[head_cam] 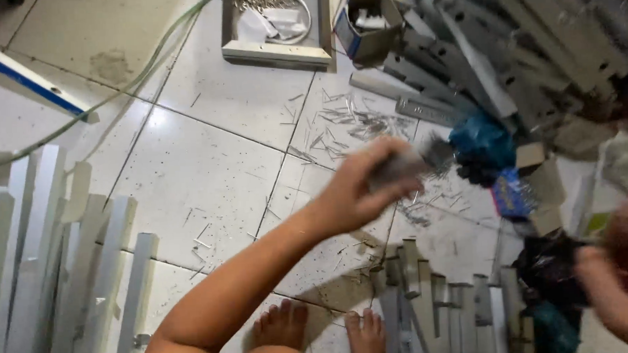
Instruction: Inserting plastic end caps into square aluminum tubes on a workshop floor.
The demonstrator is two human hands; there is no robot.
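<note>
Far left of the left hand (360, 189), white slats (60, 269) lie side by side on the tiled floor (209, 166), w/ a thin green cable (126, 82) curving above them. The left hand is up over the floor & curled tight round a small grey bundle (414, 160); it's blurry, so can't tell just what the bundle is, maybe thin metal bits. Under that hand the floor is sprinkled w/ little metal pins (340, 120) & dusty scraps. Below the arm, two bare feet (319, 329) rest on the tiles. Up above the hand sits a shallow wood box (275, 52) w/ white stuff in it, and next to it a small open carton (368, 21). Just below & right of the hand stand short grey slats (436, 297) in a row. Right of the hand there's a blue bag (483, 143), and a big heap of grey metal strips (505, 58) above it. Far right, the right hand (610, 284) is blurry near a dark bag (550, 266); can't tell if it grips anything.
</note>
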